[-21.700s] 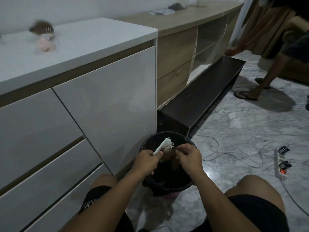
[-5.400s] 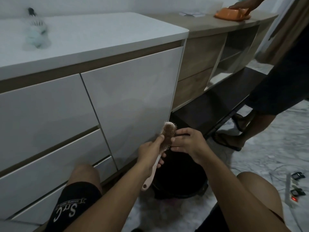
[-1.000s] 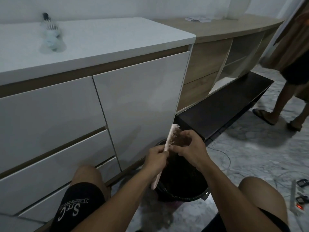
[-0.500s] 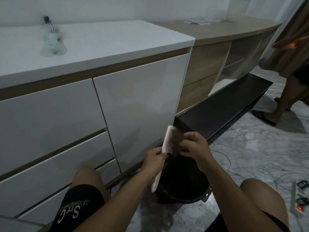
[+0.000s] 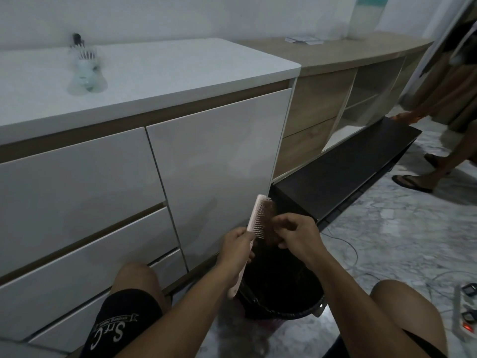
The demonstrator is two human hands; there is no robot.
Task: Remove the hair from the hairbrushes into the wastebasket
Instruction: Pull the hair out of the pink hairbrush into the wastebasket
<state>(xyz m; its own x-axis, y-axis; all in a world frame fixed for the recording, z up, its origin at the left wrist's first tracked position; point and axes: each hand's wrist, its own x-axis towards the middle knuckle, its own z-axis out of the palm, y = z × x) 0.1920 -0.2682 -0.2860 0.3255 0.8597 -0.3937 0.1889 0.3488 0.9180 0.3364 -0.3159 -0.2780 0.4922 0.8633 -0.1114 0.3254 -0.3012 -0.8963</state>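
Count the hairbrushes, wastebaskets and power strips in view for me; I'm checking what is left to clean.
Hairbrushes: 2, a pink hairbrush in the left hand with the right hand at its hair, and a blurred pale hairbrush on the white counter.
Wastebaskets: 1, the black wastebasket.
Power strips: 1, the power strip.
Total: 4.

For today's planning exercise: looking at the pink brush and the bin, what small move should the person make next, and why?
Probably pull the right hand away, down toward the black wastebasket: its fingers pinch the brown hair clump on the pink hairbrush, which the left hand holds above it.
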